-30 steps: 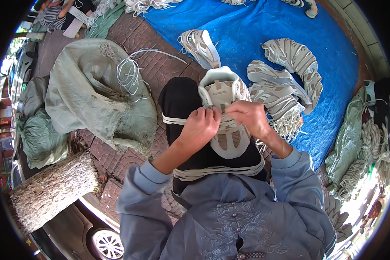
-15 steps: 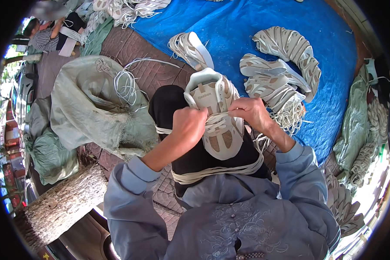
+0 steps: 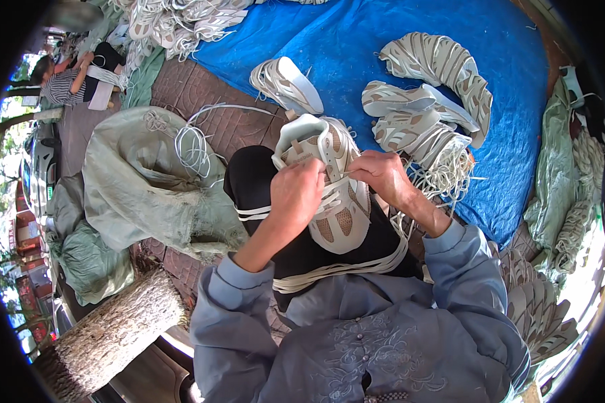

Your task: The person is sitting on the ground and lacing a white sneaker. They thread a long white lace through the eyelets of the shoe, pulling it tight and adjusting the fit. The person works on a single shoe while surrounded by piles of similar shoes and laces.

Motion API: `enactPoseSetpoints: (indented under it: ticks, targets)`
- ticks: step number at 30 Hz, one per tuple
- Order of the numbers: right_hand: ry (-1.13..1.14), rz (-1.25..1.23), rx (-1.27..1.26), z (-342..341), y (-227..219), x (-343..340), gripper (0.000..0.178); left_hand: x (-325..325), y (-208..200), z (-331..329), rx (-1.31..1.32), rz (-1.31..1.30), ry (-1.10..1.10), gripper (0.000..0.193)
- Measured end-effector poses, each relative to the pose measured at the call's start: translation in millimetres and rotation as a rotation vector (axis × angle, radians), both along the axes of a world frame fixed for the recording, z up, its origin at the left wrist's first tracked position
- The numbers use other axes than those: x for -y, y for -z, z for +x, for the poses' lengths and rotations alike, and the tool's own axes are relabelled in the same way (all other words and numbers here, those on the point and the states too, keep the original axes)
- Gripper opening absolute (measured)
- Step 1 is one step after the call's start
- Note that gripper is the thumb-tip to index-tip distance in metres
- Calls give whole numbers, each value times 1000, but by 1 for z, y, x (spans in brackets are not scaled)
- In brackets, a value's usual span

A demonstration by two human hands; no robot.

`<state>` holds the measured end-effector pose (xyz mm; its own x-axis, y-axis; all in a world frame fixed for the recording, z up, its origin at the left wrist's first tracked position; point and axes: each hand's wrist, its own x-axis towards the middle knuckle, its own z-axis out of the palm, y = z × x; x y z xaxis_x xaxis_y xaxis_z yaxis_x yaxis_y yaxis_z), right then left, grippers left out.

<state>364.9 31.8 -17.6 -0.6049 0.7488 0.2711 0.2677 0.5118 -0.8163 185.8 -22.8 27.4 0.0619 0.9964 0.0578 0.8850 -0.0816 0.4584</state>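
A white and tan sneaker (image 3: 343, 232) rests on my black-clad thigh, its toe toward me and its opening away. White lace (image 3: 331, 196) criss-crosses its front. My left hand (image 3: 298, 193) is closed at the left side of the lacing, covering part of the tongue. At the eyelets on the right, my right hand (image 3: 385, 176) pinches the lace between thumb and fingers. The fingertips of both hands are close together over the shoe, and the exact lace ends are partly hidden. Loose white laces (image 3: 339, 270) lie across my lap.
Nested sneakers (image 3: 450, 67) and a shoe bundle with tangled laces (image 3: 423, 138) lie on a blue tarp (image 3: 517, 161). At left are an open pale sack (image 3: 114, 174), a lace coil (image 3: 192, 149) and a log (image 3: 121, 329). A person (image 3: 70, 84) sits at far left.
The sneaker has turned slightly, with its opening shifted left. My left hand now covers more of the tongue; my right hand stays at the eyelets. The whole view has shifted a little.
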Motion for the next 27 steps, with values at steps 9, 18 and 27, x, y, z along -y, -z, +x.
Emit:
enactPoseSetpoints:
  ticks: [9,18,27]
  targets:
    - [23,104,51,-6,6,-3,7,-12,3,7,204,-298,-125,14]
    - [168,36,-198,-10,25,12,9,-14,5,7,251,-340,-99,14]
    - [218,445,-118,-18,34,16,11,-13,7,6,280,-343,-118,14]
